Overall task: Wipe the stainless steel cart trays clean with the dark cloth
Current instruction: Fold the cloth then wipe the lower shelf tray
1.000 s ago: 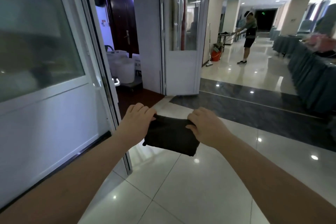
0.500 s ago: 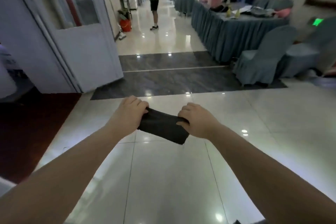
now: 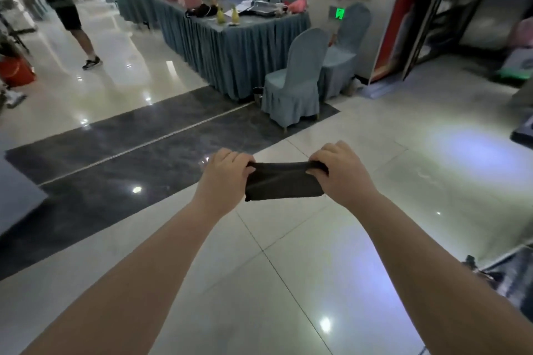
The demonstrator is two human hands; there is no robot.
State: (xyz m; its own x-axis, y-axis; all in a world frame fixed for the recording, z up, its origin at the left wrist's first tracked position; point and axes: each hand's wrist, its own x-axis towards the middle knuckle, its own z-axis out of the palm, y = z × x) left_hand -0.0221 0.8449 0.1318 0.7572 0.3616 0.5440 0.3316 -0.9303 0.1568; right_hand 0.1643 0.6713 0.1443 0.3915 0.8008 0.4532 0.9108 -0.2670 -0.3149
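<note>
- My left hand point(image 3: 223, 174) and right hand point(image 3: 340, 171) each have fingers curled round an end of the cloth point(image 3: 284, 183).
- I read no writing on the green sign point(image 3: 340, 13).

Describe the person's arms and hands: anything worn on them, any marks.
The left hand and right hand are bare: no gloves, and no rings show on the fingers in view. The left forearm and right forearm are bare too, with no sleeve anywhere in the frame. No watch, bracelet or band sits at either wrist, and no markings show.
</note>
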